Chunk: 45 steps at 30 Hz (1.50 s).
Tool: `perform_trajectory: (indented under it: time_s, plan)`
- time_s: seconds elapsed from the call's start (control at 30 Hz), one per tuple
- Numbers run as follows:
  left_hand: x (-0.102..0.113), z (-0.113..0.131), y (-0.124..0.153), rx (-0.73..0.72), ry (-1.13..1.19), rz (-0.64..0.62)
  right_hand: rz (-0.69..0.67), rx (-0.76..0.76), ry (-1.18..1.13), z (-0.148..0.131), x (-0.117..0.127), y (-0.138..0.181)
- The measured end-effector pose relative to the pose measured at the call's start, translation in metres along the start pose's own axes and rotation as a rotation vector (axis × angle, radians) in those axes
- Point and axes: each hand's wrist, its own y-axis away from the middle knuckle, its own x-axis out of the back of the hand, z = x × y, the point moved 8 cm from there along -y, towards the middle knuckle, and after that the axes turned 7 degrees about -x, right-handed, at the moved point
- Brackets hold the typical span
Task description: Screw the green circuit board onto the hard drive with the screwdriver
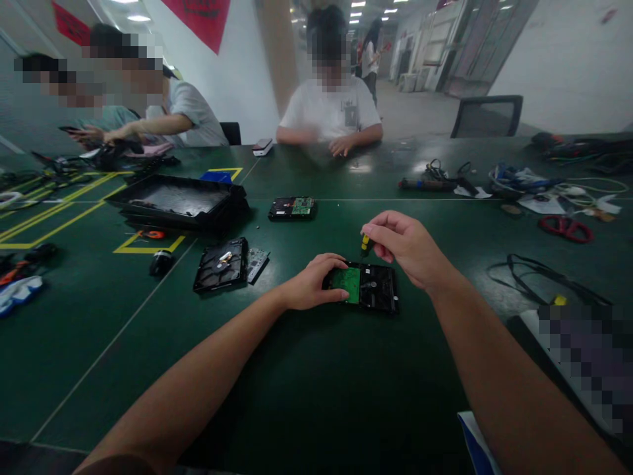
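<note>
A black hard drive with a green circuit board lies on the dark green table in front of me. My left hand rests on its left end, fingers curled over the circuit board, holding it down. My right hand is closed in a pinch around a small screwdriver with a yellow and black handle. The screwdriver points down at the drive's far edge.
Another opened drive with a loose circuit board lies to the left, a third drive farther back. A stack of black trays stands at the left. Cables and tools crowd the right. Other people sit across the table.
</note>
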Motion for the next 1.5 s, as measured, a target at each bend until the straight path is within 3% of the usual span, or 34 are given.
perform_trajectory:
  time_s: [0.4, 0.67, 1.23, 1.5]
  plan:
    - [0.0003, 0.0012, -0.0005, 0.005, 0.005, -0.006, -0.082, -0.025, -0.049, 0.005, -0.0059, -0.0024]
    - [0.0008, 0.0007, -0.0001, 0.016, 0.013, -0.002, -0.028, 0.039, 0.023, -0.0006, -0.0006, -0.0012]
    - [-0.0005, -0.0014, 0.0005, 0.004, -0.009, -0.006, -0.115, -0.071, -0.099, 0.0042, -0.0061, -0.0004]
    - [0.0, -0.0007, 0.0006, 0.014, 0.016, -0.005, -0.052, -0.026, -0.044, -0.0013, -0.0018, 0.0011]
